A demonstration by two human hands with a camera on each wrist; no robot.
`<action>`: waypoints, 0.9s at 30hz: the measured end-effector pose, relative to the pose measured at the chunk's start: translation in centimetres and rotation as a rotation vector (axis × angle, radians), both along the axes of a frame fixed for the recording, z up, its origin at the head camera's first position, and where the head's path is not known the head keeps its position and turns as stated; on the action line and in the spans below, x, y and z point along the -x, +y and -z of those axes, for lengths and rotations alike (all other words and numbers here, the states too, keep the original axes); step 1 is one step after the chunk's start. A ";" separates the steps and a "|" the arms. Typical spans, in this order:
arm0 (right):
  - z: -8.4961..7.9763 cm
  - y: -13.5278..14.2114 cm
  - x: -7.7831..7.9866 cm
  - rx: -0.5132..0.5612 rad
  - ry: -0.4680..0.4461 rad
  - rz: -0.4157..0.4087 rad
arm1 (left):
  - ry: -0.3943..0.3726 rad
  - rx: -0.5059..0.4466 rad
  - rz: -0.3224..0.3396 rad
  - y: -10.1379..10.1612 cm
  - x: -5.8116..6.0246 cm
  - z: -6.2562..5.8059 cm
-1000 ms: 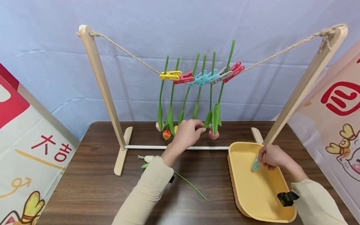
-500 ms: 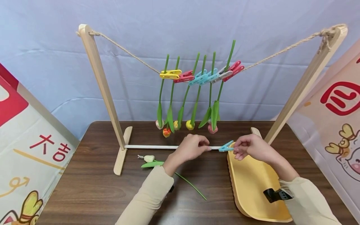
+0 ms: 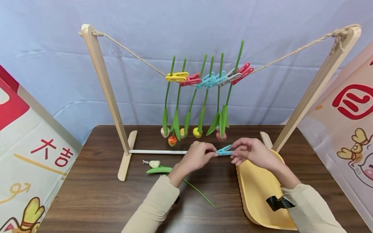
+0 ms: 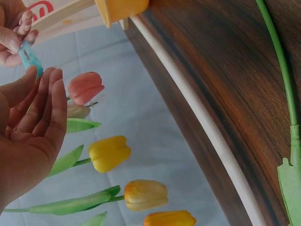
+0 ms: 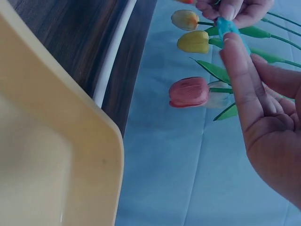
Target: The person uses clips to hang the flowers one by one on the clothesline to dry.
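Note:
A light-blue clothespin (image 3: 224,150) lies between my two hands, in front of the hanging flowers. My left hand (image 3: 198,155) pinches its left end between thumb and fingertips. On its other end, my right hand (image 3: 253,152) holds it with thumb and fingers. The left wrist view shows the clothespin (image 4: 30,59) bridging both hands. On the table below my left hand rests a white tulip (image 3: 154,164) with a long green stem, partly hidden by my left forearm. Several tulips hang heads down from the rope, held by yellow, red, blue and grey clothespins (image 3: 177,77).
A wooden frame (image 3: 105,87) carries the sagging rope (image 3: 131,53) and has a white bar (image 3: 157,151) low across it. The yellow tray (image 3: 243,194) stands at the right, under my right forearm. A pale blue cloth (image 3: 145,19) hangs behind the table.
My right hand has lifted the blue clothespin from the tray and carried it left to my left hand. My left hand has drawn back from the hanging tulips and now pinches the clothespin too.

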State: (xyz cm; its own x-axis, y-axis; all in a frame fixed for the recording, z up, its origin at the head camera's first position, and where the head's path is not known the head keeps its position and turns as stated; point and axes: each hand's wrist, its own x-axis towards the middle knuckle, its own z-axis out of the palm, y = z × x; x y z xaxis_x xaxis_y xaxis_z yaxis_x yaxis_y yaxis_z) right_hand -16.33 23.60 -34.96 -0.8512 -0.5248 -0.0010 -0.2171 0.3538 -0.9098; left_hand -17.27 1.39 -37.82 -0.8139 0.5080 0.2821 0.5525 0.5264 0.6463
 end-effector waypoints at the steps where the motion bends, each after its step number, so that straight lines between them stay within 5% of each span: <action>1: 0.0 0.1 0.0 0.008 0.003 0.001 | 0.000 -0.005 0.000 -0.1 0.0 0.0; 9: 0.4 0.5 0.0 0.002 0.073 -0.019 | 0.004 -0.006 -0.006 -0.6 -0.1 -0.1; 16: 0.8 0.6 -0.2 -0.056 0.228 0.033 | -0.025 -0.016 -0.001 -1.0 -0.4 0.1; 20: 0.6 1.3 -0.5 -0.107 0.284 0.099 | -0.049 0.068 -0.034 -2.0 -0.6 0.9; 27: 0.2 3.4 -0.9 -0.201 0.190 0.196 | -0.079 0.256 -0.076 -5.0 -0.9 3.5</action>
